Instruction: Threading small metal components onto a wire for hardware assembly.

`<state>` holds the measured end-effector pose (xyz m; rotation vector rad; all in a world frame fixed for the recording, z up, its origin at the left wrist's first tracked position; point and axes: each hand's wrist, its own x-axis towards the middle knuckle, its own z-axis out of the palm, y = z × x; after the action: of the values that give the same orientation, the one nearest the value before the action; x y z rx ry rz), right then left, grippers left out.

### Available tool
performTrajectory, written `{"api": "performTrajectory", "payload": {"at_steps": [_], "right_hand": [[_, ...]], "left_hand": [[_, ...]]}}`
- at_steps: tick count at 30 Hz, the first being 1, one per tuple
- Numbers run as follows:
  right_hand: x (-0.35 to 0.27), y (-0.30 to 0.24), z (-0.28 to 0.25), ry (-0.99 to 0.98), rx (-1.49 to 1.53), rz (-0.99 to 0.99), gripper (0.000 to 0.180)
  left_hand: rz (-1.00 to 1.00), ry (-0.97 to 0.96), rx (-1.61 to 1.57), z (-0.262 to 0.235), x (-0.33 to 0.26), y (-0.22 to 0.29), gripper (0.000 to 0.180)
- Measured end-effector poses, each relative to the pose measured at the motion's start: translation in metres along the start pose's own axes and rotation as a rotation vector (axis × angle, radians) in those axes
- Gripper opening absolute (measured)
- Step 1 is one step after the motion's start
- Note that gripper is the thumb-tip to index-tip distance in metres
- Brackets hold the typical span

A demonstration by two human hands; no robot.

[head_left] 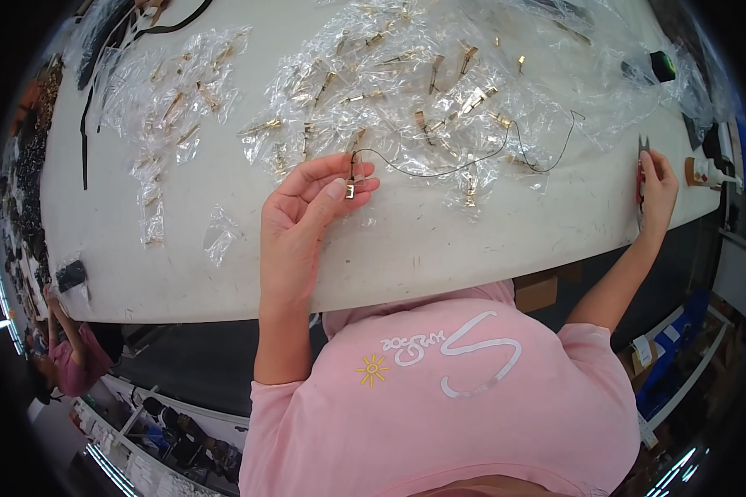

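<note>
My left hand (297, 217) is over the middle of the white table (439, 253), thumb and fingers pinched on a small gold-coloured metal piece (350, 191). A thin dark cord (439, 175) runs from that piece in a loose wavy line to the right, across the plastic bags. At the table's right side, my right hand (660, 195) is closed around small scissors (644, 145), blades pointing away from me. Much of their handle is hidden by the fingers. Beyond my left hand spreads a heap of clear plastic bags (365, 62), with several similar gold pieces among them.
More clear bags with gold pieces (170, 108) lie on the left, beside a black strap (84, 137). A small bottle (704, 172) sits near the right edge, and a black and green object (662, 66) is farther back. Another person (79, 352) is at the far left.
</note>
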<state>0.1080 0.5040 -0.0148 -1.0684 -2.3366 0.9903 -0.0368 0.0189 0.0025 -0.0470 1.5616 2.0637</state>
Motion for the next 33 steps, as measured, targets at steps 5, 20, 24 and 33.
{"api": "performTrajectory", "payload": {"at_steps": [5,20,24,33], "right_hand": [[-0.040,-0.110,0.028,0.177,0.481,-0.306,0.023],[-0.140,-0.180,0.128,-0.777,0.255,-0.478,0.019],[-0.140,-0.179,0.133,-0.877,0.261,-0.476,0.023],[-0.139,-0.175,0.136,-0.762,0.304,-0.540,0.021]], "left_hand": [[-0.008,-0.015,0.014,0.008,0.000,0.004,0.027],[-0.003,-0.113,0.018,0.042,0.000,0.000,0.029],[0.029,-0.105,0.042,0.042,0.002,-0.003,0.029],[0.038,-0.086,0.057,0.040,0.002,-0.002,0.029]]}}
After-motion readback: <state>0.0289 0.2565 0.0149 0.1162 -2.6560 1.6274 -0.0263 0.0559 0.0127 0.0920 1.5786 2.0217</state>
